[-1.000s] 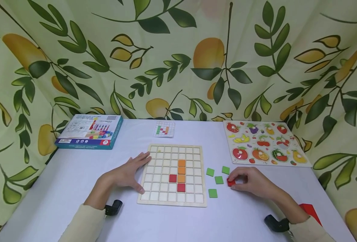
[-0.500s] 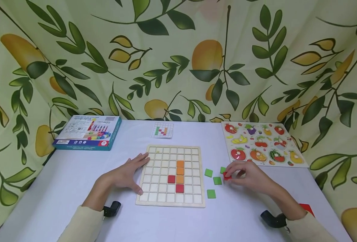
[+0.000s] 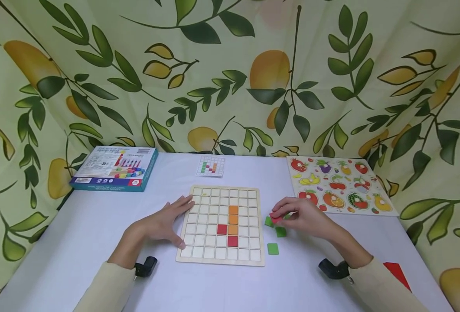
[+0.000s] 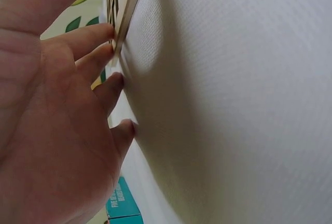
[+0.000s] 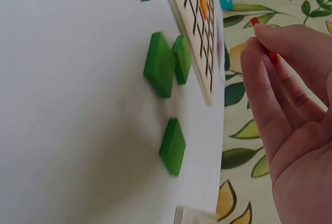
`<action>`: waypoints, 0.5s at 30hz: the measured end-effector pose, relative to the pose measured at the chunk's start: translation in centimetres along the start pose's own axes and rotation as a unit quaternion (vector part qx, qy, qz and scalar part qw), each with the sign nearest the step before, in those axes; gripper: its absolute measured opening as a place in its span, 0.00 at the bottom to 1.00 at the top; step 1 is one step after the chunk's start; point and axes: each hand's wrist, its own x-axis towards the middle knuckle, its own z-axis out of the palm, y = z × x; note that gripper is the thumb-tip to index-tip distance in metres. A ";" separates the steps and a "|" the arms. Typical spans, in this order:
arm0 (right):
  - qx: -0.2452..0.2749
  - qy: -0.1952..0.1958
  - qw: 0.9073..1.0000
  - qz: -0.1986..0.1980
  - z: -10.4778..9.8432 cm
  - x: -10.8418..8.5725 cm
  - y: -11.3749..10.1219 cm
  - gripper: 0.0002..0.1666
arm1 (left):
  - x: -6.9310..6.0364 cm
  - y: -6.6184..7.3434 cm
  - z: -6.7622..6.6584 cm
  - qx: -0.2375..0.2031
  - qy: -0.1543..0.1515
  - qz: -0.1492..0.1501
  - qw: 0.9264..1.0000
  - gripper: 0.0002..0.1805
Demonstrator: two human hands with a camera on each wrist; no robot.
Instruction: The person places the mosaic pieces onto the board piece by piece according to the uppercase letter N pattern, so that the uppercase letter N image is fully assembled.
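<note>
A wooden grid board (image 3: 204, 261) lies mid-table, holding three orange tiles (image 3: 233, 219) in a column and two red tiles (image 3: 232, 241). My left hand (image 3: 161, 225) rests spread at the board's left edge, thumb near its lower corner; in the left wrist view the fingertips of my left hand (image 4: 67, 115) touch the board's side (image 4: 126, 14). Right of the board, my right hand (image 3: 305, 216) pinches a red tile (image 3: 275, 218) above several green tiles (image 3: 273, 248). In the right wrist view, thumb and fingers of my right hand (image 5: 295, 99) hold that red tile (image 5: 273, 56) raised over the table.
A small pattern card (image 3: 210, 167) lies behind the board. At the back left is a blue-and-white box (image 3: 114, 169); at the back right, a fruit puzzle board (image 3: 340, 185). Something red (image 3: 398, 274) shows beside my right sleeve.
My right hand has lifted the red tile from the table and carried it left, over the green tiles toward the board. My left hand stays at the board's edge.
</note>
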 end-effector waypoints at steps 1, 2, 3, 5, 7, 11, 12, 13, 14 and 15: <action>0.004 -0.002 1.000 -0.004 0.1 0.4 -0.2 0.10 | 0.1 0.0 0.0 -0.001 0.000 -0.001 1.000 0.68; 0.008 -0.005 1.000 -0.008 0.3 0.8 -0.4 0.10 | 0.1 -0.1 0.0 0.000 0.000 -0.003 1.000 0.68; 0.012 -0.008 1.000 -0.012 0.4 1.2 -0.6 0.10 | 0.2 -0.1 0.0 0.000 0.000 -0.001 1.000 0.68; 0.022 -0.013 1.000 -0.017 0.9 2.0 -1.0 0.10 | 0.2 -0.1 0.1 0.002 -0.001 -0.002 1.000 0.68; 0.032 -0.019 0.999 -0.024 1.5 2.8 -1.1 0.10 | 0.3 -0.1 0.1 0.003 -0.003 -0.007 1.000 0.68; 0.050 -0.033 0.998 -0.030 2.8 4.4 -1.3 0.11 | 0.4 -0.2 0.2 0.003 -0.006 -0.011 1.000 0.68; 0.051 -0.035 0.998 -0.031 3.2 4.8 -1.3 0.11 | 0.4 -0.2 0.2 0.004 -0.006 -0.011 1.000 0.68; 0.051 -0.037 0.998 -0.031 3.5 5.1 -1.4 0.11 | 0.3 -0.2 0.1 0.005 -0.006 -0.009 1.000 0.68; 0.051 -0.038 0.997 -0.031 3.9 5.5 -1.5 0.11 | 0.3 -0.1 0.1 0.005 -0.007 -0.011 1.000 0.68; 0.049 -0.040 0.998 -0.031 4.3 5.8 -1.6 0.11 | 0.3 -0.1 0.1 0.005 -0.007 -0.011 1.000 0.68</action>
